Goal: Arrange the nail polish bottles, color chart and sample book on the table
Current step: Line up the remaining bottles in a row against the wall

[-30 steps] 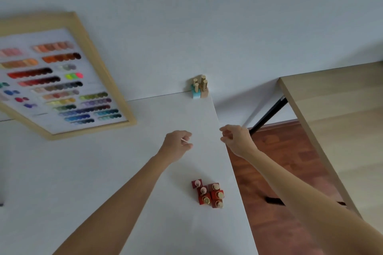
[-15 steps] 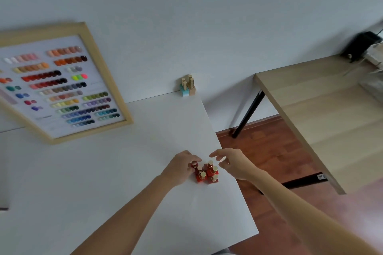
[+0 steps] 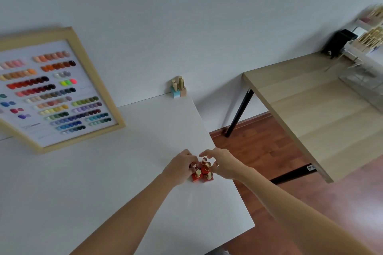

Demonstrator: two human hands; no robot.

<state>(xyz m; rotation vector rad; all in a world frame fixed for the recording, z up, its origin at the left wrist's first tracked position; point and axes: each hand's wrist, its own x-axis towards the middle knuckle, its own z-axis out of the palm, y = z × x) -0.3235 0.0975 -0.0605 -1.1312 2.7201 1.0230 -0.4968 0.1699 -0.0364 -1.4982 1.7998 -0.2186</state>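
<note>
1. Wood-framed colour chart [image 3: 56, 87], white backing with rows of painted nail swatches: leans tilted against the pale wall at the far left of the white table [image 3: 83, 182], lower edge resting on the tabletop.
2. Small group of pastel nail polish bottles [image 3: 178, 89], one blue and one tan base showing, gold caps: upright at the table's far right corner, against the wall, well apart from my hands.
3. My left hand [image 3: 179, 168]: curled around the left side of the red cluster, fingers bent against the nearest bottle. It looks like a grip on that bottle, though the fingers hide the contact.
4. Cluster of red square nail polish bottles with round gold caps [image 3: 202, 172]: upright, packed together, touching one another, near the table's right edge, between my two hands. About five caps show; the exact count is hard to fix.
5. My right hand [image 3: 224, 164]: cupped over the right side of the cluster, fingers spread and arched above the caps, thumb side close to the bottles. I cannot tell whether it holds any.
6. Light wooden table with black legs [image 3: 306, 114]: stands to the right, across a strip of red-brown wooden floor [image 3: 259, 147].
7. Black object [image 3: 338, 42] and clear organisers with gold-capped items [image 3: 371, 41]: far right end of that table, blurred.
</note>
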